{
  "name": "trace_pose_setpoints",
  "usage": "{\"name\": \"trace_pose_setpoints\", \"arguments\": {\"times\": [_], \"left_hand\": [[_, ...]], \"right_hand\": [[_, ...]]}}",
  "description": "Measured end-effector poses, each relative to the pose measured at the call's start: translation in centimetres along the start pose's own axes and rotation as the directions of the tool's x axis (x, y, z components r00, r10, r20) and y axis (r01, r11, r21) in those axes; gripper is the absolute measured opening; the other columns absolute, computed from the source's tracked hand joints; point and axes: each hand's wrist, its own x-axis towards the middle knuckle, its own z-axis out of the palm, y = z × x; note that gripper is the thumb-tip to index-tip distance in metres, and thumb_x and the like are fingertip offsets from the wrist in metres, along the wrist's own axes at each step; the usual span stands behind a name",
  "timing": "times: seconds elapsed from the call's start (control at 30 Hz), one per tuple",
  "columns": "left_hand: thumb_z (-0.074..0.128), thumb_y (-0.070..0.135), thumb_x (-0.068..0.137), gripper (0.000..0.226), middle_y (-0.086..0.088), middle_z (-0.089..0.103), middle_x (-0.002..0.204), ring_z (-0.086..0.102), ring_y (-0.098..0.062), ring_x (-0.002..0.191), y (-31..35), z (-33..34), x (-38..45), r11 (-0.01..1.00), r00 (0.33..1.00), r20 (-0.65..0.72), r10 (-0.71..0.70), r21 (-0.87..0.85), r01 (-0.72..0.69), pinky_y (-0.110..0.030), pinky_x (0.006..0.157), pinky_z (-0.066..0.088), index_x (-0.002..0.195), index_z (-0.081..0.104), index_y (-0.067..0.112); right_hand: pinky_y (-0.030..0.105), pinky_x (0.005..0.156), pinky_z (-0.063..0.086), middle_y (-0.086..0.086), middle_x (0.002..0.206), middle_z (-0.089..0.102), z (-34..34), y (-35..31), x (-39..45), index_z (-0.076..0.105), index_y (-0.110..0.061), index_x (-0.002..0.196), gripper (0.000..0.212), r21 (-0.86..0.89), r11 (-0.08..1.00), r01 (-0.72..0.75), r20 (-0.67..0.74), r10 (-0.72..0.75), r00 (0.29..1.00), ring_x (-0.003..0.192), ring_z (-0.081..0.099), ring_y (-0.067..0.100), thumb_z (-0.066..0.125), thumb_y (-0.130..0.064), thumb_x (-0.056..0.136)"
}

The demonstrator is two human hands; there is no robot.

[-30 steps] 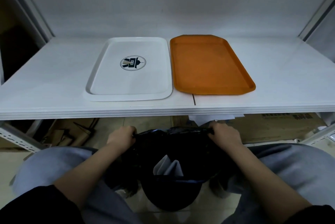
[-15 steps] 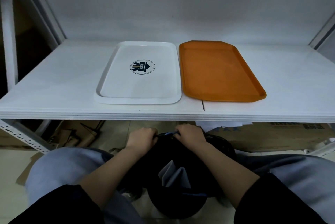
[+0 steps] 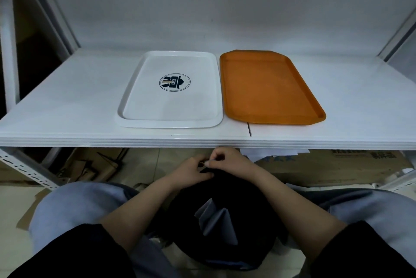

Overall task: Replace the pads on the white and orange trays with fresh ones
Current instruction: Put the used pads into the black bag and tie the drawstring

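Trays sit side by side on the smooth white laminate shelf (image 3: 67, 102), almost touching along their long edges. The white rectangular plastic tray (image 3: 144, 88), glossy with rounded corners and a raised rim, carries a round dark blue and gold emblem (image 3: 174, 82) near its middle. The orange rectangular plastic tray (image 3: 267, 86) to its right has a duller, faintly grainy surface and clipped corners. Both show bare floors, with no pad lying on either.

Below the shelf edge, between the person's knees in grey-blue trousers (image 3: 74, 208), hangs a black thin plastic bag (image 3: 247, 201), crinkled and soft. Folded pale grey sheets (image 3: 216, 219) — probably the pads, creased into angular flaps — show inside it. The left hand (image 3: 191, 170) and right hand (image 3: 227, 160) meet at the top of the bag, fingers curled and pinching its gathered black rim between them. Exactly which fingertips close on the plastic is hard to tell.

A second ago the two hands were well apart, each gripping one side of the bag's mouth and stretching it wide open. Half a second ago they had come close together — now they touch and the mouth is bunched shut between them. The trays lie as they did. Brown cardboard boxes (image 3: 333, 167) rest on the floor under the shelf.
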Motion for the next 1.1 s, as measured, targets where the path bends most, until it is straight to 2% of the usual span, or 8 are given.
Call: {"name": "trace_pose_setpoints", "arguments": {"times": [0.1,0.2,0.3,0.47,0.6,0.77,0.93,1.1], "left_hand": [[0.062,0.004,0.089,0.018,0.006,0.062,0.087,0.058,0.009,0.075,1.1,0.2,-0.2,0.956,0.999,0.011,0.038,-0.291,-0.033,-0.005,0.068,0.041,0.104,0.060,0.013],[0.057,0.008,0.093,0.018,-0.004,0.062,0.090,0.058,-0.006,0.081,2.0,0.7,-0.2,0.887,1.000,-0.008,0.026,-0.462,-0.027,-0.010,0.069,0.043,0.108,0.063,0.001],[0.051,0.014,0.096,0.015,0.005,0.069,0.089,0.063,0.007,0.078,3.2,1.4,0.0,0.826,0.999,-0.049,0.003,-0.562,-0.030,-0.002,0.069,0.044,0.098,0.066,0.012],[0.039,0.020,0.101,0.041,-0.013,0.069,0.089,0.064,-0.007,0.080,4.2,3.8,1.1,0.822,0.999,-0.044,-0.021,-0.570,-0.008,-0.006,0.074,0.044,0.064,0.050,0.009],[0.037,0.023,0.102,0.052,-0.004,0.064,0.070,0.058,-0.016,0.078,3.0,5.4,2.0,0.838,0.996,-0.062,-0.061,-0.545,0.018,-0.021,0.083,0.042,0.051,0.048,0.018],[0.039,0.028,0.101,0.053,0.001,0.043,0.058,0.044,0.002,0.050,2.0,6.7,2.7,0.895,0.992,-0.107,-0.064,-0.445,0.010,-0.011,0.057,0.033,0.052,0.053,0.014],[0.036,0.036,0.101,0.055,0.001,0.048,0.058,0.047,-0.012,0.059,1.1,7.3,3.6,0.911,0.986,-0.102,-0.131,-0.405,0.079,-0.027,0.068,0.036,0.051,0.050,0.016],[0.033,0.035,0.102,0.057,0.000,0.047,0.055,0.046,-0.013,0.057,0.9,7.6,4.0,0.910,0.984,-0.120,-0.129,-0.409,0.070,-0.027,0.067,0.035,0.050,0.048,0.015]], "right_hand": [[0.022,0.073,0.045,0.005,0.082,0.067,-0.9,-1.8,-0.8,0.066,-0.004,0.085,0.020,0.159,0.987,0.038,-0.010,-0.037,0.999,0.077,0.060,0.009,0.065,-0.024,0.088],[0.026,0.070,0.043,0.008,0.078,0.062,-1.8,-3.8,-1.2,0.064,-0.008,0.081,0.015,0.254,0.966,0.056,-0.016,-0.054,0.998,0.074,0.056,0.015,0.066,-0.022,0.088],[0.024,0.063,0.042,-0.006,0.073,0.066,-2.8,-5.6,-1.6,0.061,-0.011,0.081,0.015,0.279,0.958,0.061,-0.003,-0.063,0.998,0.067,0.058,0.009,0.062,-0.023,0.090],[0.037,0.096,0.046,-0.002,0.088,0.073,-3.7,-6.7,-1.8,0.055,-0.006,0.093,0.017,0.405,0.904,0.135,-0.094,-0.106,0.990,0.089,0.066,0.012,0.052,-0.023,0.096],[0.036,0.089,0.048,0.003,0.081,0.068,-4.3,-7.4,-2.1,0.051,-0.009,0.083,0.019,0.514,0.839,0.179,-0.158,-0.112,0.981,0.081,0.065,0.019,0.048,-0.020,0.098],[0.036,0.081,0.044,-0.002,0.069,0.062,-4.5,-8.1,-2.3,0.048,-0.014,0.074,0.024,0.557,0.799,0.225,-0.213,-0.125,0.969,0.072,0.059,0.020,0.047,-0.018,0.098],[0.027,0.069,0.043,-0.003,0.061,0.051,-4.5,-7.8,-2.5,0.041,-0.016,0.070,0.029,0.637,0.727,0.257,-0.272,-0.099,0.957,0.061,0.049,0.016,0.044,-0.014,0.099],[0.025,0.068,0.041,-0.003,0.061,0.045,-4.3,-7.0,-2.6,0.039,-0.017,0.070,0.029,0.745,0.613,0.265,-0.270,-0.086,0.959,0.059,0.044,0.013,0.043,-0.013,0.099]]}}
